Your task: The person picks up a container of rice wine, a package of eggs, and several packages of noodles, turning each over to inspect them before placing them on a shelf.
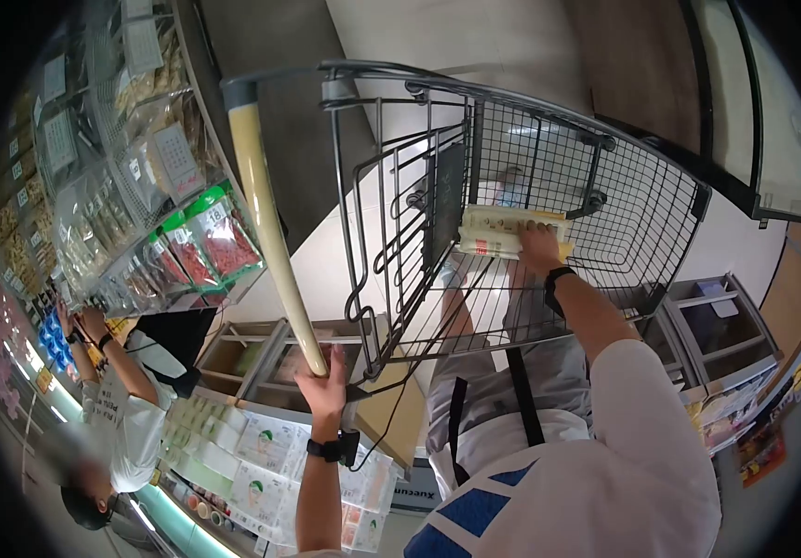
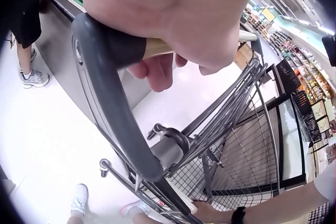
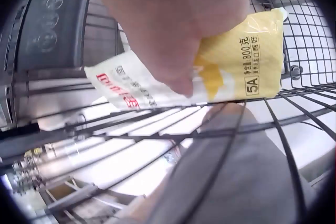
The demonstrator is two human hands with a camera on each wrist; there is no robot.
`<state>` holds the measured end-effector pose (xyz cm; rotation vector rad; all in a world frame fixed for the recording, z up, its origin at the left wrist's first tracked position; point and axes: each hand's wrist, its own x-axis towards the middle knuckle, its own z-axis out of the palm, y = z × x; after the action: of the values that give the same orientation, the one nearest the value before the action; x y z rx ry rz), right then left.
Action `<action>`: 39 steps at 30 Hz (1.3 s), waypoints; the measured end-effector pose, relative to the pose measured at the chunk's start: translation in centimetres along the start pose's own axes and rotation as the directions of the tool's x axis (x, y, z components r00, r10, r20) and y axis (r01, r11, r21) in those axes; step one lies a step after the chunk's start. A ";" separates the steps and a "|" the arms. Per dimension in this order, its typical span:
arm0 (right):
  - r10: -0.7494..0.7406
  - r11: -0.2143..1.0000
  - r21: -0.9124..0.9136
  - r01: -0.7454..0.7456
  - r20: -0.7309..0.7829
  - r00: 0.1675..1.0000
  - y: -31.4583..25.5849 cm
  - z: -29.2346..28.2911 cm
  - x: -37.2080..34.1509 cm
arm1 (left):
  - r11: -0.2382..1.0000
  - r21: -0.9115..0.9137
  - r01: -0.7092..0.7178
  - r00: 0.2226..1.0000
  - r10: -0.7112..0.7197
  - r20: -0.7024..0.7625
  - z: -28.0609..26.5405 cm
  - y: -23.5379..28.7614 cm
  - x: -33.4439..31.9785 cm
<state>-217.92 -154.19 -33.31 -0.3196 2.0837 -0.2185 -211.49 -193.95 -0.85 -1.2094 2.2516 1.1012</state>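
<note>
My left hand [image 1: 323, 386] grips one end of the cream handle [image 1: 268, 209] of a grey wire shopping cart [image 1: 434, 209]. In the left wrist view, its fingers curl around the bar beside the dark end cap [image 2: 121, 48]. Inside the basket, my right hand [image 1: 540, 247] holds a pale yellow-and-white packet [image 1: 495, 231] from above, near one end. Seen from the right wrist, the packet [image 3: 257, 58] is a soft plastic pack printed "5A" and 800 grams, close against the wire side. My palm and wrist hide its middle.
Racks of bagged dried goods [image 1: 163, 158] stand at the left, with red-filled, green-topped bags [image 1: 219, 232]. Another person [image 1: 131, 400] reaches toward the shelves there. Low display bins [image 1: 252, 358] flank me, and a dark-framed case [image 1: 735, 102] stands beyond the cart.
</note>
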 end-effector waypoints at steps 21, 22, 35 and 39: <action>0.380 0.109 0.811 0.575 -0.569 0.729 -15.9 -12.8 -30.6 | 0.936 -0.231 -0.266 0.947 0.298 0.119 -1.1 -6.6 -2.9; 0.412 0.123 0.785 0.608 -0.597 0.688 -18.2 -13.4 -34.1 | 0.918 -0.245 -0.311 0.926 0.351 0.137 -1.4 -6.8 -2.8; 0.660 -0.469 0.156 0.870 -0.592 0.462 -30.8 -3.5 -59.2 | 0.447 -0.206 -0.870 0.406 0.888 0.214 -6.7 -3.8 -14.2; 0.708 -0.326 0.129 0.937 -0.623 0.332 -31.6 -0.9 -61.8 | 0.503 -0.551 -0.666 0.274 0.852 0.446 -9.5 -2.4 -23.1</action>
<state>-184.26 -164.78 26.50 0.7354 1.3769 -3.3019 -195.88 -189.55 18.34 0.4638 2.0240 1.8299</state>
